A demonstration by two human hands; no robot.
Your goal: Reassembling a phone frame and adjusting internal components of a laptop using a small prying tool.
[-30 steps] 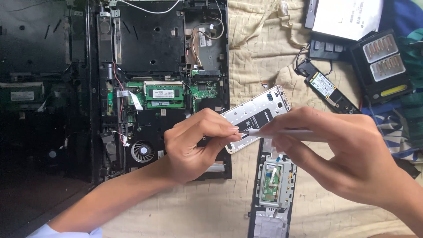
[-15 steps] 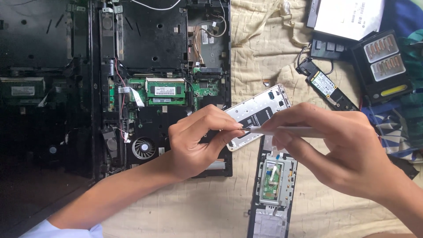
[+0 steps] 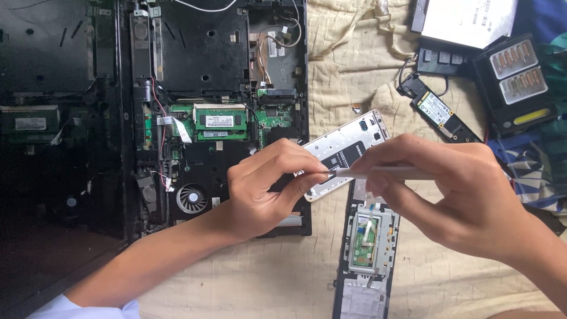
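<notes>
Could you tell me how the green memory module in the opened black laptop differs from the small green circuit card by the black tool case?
The green memory module lies level, seated inside the opened black laptop; the small green circuit card lies slanted, loose on the cloth, and looks narrower. Both are green boards.

Pretty even, soft daylight here, no harsh glare. The cloth [image 3: 354, 71] is bright, while the black laptop shell [image 3: 53, 53] on the left goes murky. Focus is sharp, shadows under the hands faint.
</notes>
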